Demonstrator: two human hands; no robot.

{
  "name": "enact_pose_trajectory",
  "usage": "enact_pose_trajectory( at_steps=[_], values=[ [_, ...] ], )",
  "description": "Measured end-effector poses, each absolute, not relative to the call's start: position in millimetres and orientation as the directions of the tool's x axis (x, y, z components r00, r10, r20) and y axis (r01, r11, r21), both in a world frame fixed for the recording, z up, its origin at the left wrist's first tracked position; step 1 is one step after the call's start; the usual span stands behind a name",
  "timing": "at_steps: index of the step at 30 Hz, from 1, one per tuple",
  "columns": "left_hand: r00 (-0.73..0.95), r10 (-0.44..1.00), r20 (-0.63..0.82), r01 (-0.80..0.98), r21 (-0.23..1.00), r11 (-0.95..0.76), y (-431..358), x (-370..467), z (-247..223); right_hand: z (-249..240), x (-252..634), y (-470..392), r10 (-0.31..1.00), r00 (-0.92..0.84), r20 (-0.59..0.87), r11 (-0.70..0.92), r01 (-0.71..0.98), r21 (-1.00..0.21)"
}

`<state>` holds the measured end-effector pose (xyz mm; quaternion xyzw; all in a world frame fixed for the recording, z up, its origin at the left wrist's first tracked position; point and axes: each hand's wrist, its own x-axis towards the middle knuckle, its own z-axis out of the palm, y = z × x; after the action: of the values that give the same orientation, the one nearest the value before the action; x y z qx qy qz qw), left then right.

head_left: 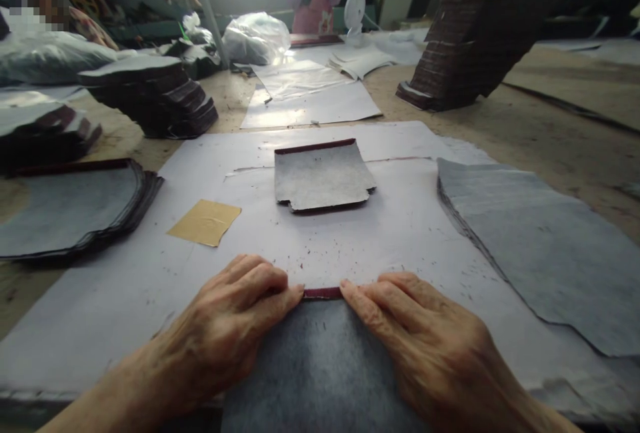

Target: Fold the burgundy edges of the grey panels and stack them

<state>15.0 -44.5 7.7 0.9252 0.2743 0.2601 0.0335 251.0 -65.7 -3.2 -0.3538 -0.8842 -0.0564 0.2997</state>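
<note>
A grey-backed sheet (325, 366), its far edge folded over into a narrow dark red strip, lies at the front of the white paper. My left hand (235, 313) is closed on the left end of that folded edge, its thumb pressing the strip. At the right end my right hand (425, 339) does the same, fingers curled and thumb pointing inward. Between the two thumbs a short length of the red fold shows; the hands cover the rest. Beyond them lies a smaller grey piece (323, 176) with a dark red folded far edge and notched near corners.
White paper (400, 233) covers the work surface, with dark crumbs and a tan square (206, 222). Grey sheets are piled at right (545, 239) and left (75, 206). Tall dark stacks (470, 33) stand behind, near plastic bags (256, 38). A person in a pink apron (313, 9) is across the table.
</note>
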Motion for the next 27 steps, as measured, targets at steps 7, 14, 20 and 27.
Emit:
enact_pose_trajectory(
  at_steps=[7, 14, 20, 27],
  values=[
    [0.734, 0.513, 0.445, 0.492, 0.171, -0.853, -47.6, 18.1, 3.4, 4.8, 242.1, -69.9, 0.556, -0.663, 0.501, 0.732, 0.677, 0.082],
    [0.733, 0.500, 0.461, 0.486, 0.159, -0.859, -46.9, 21.8, 5.8, 5.1, 215.5, -65.6, 0.511, -0.675, 0.532, 0.756, 0.648, 0.095],
    [0.708, 0.511, 0.488, 0.471, 0.214, -0.856, -45.0, 2.2, 3.8, -4.7, 210.8, -55.6, 0.486, -0.711, 0.508, 0.833, 0.553, -0.022],
    [0.683, 0.552, 0.477, 0.517, 0.218, -0.828, -50.2, -15.2, 0.4, -0.5, 215.0, -51.9, 0.485, -0.752, 0.447, 0.845, 0.535, -0.017]
  ],
)
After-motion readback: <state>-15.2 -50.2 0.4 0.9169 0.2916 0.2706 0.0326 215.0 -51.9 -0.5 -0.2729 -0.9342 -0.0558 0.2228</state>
